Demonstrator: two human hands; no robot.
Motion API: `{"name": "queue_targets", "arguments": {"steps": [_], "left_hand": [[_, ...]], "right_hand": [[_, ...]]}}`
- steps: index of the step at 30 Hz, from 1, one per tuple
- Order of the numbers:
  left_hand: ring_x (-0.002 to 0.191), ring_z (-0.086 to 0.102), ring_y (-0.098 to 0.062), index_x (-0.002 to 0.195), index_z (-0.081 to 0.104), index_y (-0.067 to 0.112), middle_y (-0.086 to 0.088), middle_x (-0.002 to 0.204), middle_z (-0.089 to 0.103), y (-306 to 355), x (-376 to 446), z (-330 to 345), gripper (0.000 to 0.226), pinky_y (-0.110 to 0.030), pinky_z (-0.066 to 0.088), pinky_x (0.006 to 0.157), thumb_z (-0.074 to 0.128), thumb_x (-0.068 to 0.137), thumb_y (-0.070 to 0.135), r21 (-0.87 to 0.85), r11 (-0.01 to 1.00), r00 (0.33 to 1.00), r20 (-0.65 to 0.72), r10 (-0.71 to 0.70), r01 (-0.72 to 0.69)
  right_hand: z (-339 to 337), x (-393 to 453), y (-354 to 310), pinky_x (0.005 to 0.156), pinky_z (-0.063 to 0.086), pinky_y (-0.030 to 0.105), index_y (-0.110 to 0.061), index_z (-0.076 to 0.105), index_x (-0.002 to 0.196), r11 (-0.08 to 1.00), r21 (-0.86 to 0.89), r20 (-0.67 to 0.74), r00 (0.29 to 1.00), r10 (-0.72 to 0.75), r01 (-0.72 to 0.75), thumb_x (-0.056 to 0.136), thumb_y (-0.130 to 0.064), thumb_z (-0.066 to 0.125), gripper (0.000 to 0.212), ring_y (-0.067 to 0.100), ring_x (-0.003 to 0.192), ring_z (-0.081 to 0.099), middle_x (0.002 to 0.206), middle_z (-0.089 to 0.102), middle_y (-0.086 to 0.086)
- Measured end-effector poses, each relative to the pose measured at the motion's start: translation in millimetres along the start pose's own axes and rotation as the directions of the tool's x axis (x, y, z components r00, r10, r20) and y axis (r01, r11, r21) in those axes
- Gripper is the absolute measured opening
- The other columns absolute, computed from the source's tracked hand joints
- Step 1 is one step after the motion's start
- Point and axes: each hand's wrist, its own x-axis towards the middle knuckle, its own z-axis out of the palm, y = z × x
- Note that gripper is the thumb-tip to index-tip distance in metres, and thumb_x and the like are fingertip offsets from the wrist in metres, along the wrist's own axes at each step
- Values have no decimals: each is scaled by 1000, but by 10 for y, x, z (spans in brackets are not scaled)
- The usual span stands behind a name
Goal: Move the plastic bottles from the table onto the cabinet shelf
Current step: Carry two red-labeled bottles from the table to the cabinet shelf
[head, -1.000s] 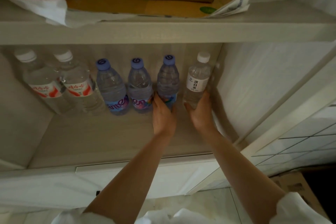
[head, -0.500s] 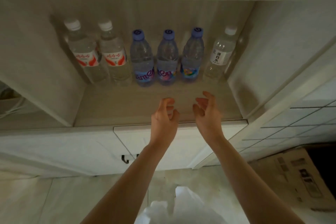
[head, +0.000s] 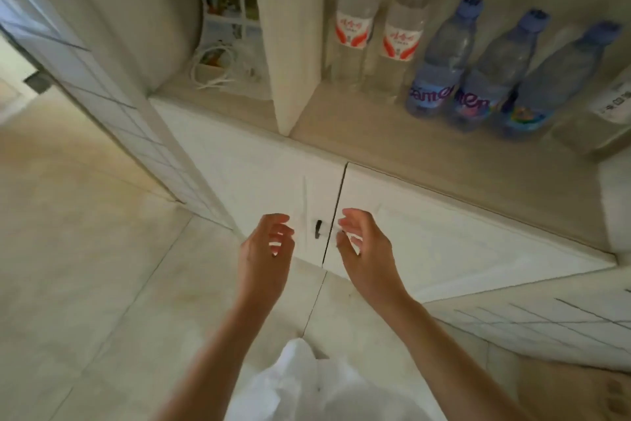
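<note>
We hold both hands out in front of us, empty: our left hand [head: 264, 251] and our right hand [head: 367, 250] hang with fingers loosely curled and apart, gripping nothing, in front of the white cabinet doors [head: 426, 243] below the pale wood-grain cabinet shelf [head: 358, 123]. On that shelf a row of plastic bottles stands upright along the back: two clear white-capped bottles with red labels [head: 353, 24], just beside each other, then three blue-tinted bottles with blue caps and purple lettering [head: 440, 58], side by side, and at the far right edge of view a clear bottle with a white label [head: 611, 106], mostly cut off. To the left of a white upright divider panel [head: 290, 28], a neighbouring compartment holds a coiled white cable [head: 211, 72] and some printed paper [head: 228, 7]. We judge that this is the gap between placements, with the hands free and away from the shelf. No tabletop shows here, so we cannot tell whether more bottles remain to be carried. If any do, the next move calls for turning toward the tabletop, gripping a bottle in each hand, and bringing them back to stand in the open front part of the shelf.
</note>
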Motion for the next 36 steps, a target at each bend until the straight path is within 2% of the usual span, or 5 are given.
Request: {"name": "queue_targets", "arguments": {"steps": [4, 8, 17, 25, 36], "left_hand": [[74, 68, -16, 99, 62, 23, 5, 80, 69, -281, -526, -361, 27, -31, 56, 68, 57, 86, -1, -6, 974, 956, -186, -225, 228], [73, 68, -15, 95, 63, 27, 5, 80, 70, -520, -1248, -565, 23, -30, 56, 68, 60, 89, 6, -53, 905, 825, -393, -407, 422], [70, 70, -10, 95, 65, 22, 7, 78, 71, -818, -2950, -697, 17, -29, 57, 67, 60, 89, 6, -280, 720, 393, -685, -613, 635], [74, 69, -11, 96, 64, 23, 9, 79, 71, -903, -4229, -680, 16, -19, 49, 65, 60, 91, 9, -589, 568, -29, -709, -705, 575], [77, 67, -11, 99, 63, 25, 7, 85, 70, -962, -6286, -1037, 13, -15, 47, 65, 57, 93, 15, -770, 481, -430, -635, -642, 419]], "right_hand": [[338, -162, -97, 98, 48, 31, -14, 51, 126, 997, -5, 259, 963, -76, 80, 95, -16, 55, 32, 12, 110, 59, 112, 61, -4], [664, -451, -182, 95, 49, 30, -16, 51, 124, 983, 19, 488, 857, -167, 180, 94, -15, 56, 31, 10, 104, 60, 109, 62, -5], [1324, -1352, -266, 91, 51, 29, -15, 54, 121, 905, 70, 856, 441, -271, 419, 93, -15, 57, 29, 12, 98, 62, 104, 64, -2], [1850, -2472, -564, 86, 53, 28, -14, 57, 118, 807, 141, 979, 41, -200, 574, 94, -19, 54, 24, 11, 94, 62, 104, 63, -4], [2461, -4866, -715, 78, 45, 14, -12, 59, 118, 682, 334, 931, -339, -132, 651, 94, -13, 54, 24, 13, 94, 63, 106, 65, 0]]}}
